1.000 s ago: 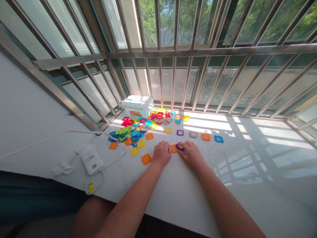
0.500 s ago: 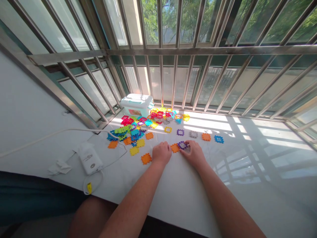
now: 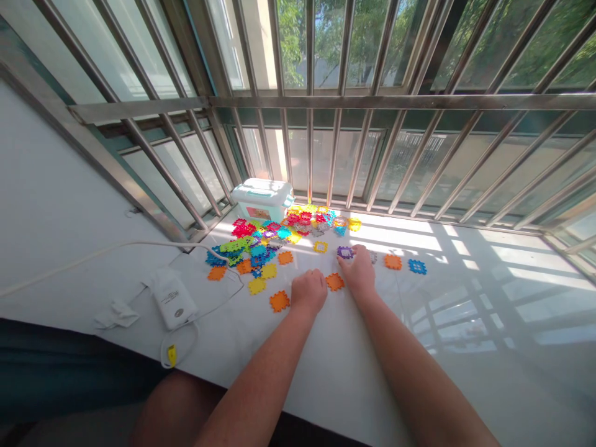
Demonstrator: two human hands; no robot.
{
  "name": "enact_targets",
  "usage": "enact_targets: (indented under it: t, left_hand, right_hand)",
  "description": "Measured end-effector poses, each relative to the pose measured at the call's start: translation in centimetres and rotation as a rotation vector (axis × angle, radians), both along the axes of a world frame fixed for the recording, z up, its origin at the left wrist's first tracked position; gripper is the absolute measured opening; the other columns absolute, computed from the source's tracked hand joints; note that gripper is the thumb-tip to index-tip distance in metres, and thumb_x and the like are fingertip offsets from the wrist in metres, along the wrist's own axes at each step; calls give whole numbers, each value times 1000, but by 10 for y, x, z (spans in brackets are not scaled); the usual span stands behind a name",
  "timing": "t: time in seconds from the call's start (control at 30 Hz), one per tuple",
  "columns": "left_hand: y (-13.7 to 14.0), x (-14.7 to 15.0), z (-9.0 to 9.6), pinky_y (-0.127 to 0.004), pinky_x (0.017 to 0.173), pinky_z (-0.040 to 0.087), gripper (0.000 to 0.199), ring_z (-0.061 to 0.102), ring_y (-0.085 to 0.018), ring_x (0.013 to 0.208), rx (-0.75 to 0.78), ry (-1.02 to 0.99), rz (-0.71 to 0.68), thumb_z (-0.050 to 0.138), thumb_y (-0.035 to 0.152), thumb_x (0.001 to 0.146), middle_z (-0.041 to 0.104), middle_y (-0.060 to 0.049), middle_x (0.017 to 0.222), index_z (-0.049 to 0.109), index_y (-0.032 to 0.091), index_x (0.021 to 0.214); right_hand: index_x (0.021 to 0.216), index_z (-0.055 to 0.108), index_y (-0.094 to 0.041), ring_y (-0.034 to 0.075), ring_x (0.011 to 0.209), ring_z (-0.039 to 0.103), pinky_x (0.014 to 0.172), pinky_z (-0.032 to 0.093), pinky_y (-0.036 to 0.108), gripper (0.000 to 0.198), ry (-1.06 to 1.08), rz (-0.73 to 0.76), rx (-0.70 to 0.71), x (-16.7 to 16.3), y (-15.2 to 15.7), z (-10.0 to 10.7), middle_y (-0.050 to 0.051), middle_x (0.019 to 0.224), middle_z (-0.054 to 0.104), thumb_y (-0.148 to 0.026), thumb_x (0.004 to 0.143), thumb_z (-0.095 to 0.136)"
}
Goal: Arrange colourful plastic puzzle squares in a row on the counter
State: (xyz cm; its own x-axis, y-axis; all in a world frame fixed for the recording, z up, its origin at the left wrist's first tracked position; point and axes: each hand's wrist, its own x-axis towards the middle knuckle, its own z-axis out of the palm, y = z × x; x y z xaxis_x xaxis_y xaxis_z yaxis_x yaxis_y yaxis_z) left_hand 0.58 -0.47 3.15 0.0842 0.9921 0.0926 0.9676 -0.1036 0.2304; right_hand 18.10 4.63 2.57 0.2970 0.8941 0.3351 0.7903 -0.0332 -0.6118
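Observation:
My right hand (image 3: 358, 273) reaches forward with thumb and fingers closed at the right edge of a purple square interlocking tile (image 3: 344, 252), at the spot of the purple tile in the row. Whether one or two purple tiles lie there cannot be told. Beside it, partly behind my fingers, is a grey tile (image 3: 373, 257). My left hand (image 3: 310, 290) rests on the white surface with curled fingers; what they hold, if anything, is hidden. Between my hands lies an orange tile (image 3: 334, 282), and another orange tile (image 3: 280, 302) sits left of my left hand.
A heap of coloured tiles (image 3: 242, 248) spreads before a lidded white box (image 3: 263, 197). Yellow (image 3: 320, 247), orange (image 3: 393, 262) and blue (image 3: 418, 267) tiles also stand in the row. At left are a white power bank (image 3: 172, 301), a cable and crumpled tissue (image 3: 117, 314). Metal bars (image 3: 342, 149) edge the back.
My right hand has carried a purple tile forward, off the orange tile, to the purple one in the row. My left hand stays nearly in place. The view has shifted slightly.

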Motion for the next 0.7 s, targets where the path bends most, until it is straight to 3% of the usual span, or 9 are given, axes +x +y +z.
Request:
enact_targets:
  t: [0.17, 0.7]
  left_hand:
    - [1, 1, -1, -39, 83, 50, 38, 73, -27, 92, -8, 4, 5, 36, 35, 112, 75, -9, 102, 71, 21, 107]
    - [-1, 0, 0, -38, 84, 48, 39, 73, -26, 92, -12, -16, 3, 35, 37, 113, 75, -9, 102, 71, 21, 109]
  right_hand:
    - [128, 51, -25, 26, 107, 63, 79, 45, 33, 47, -29, -63, -68, -7, 13, 4, 9, 127, 63, -49, 94, 74]
    - [130, 52, -24, 27, 109, 65, 76, 44, 33, 48, -91, -91, -165, -10, 11, 11, 10, 129, 64, -52, 97, 72]
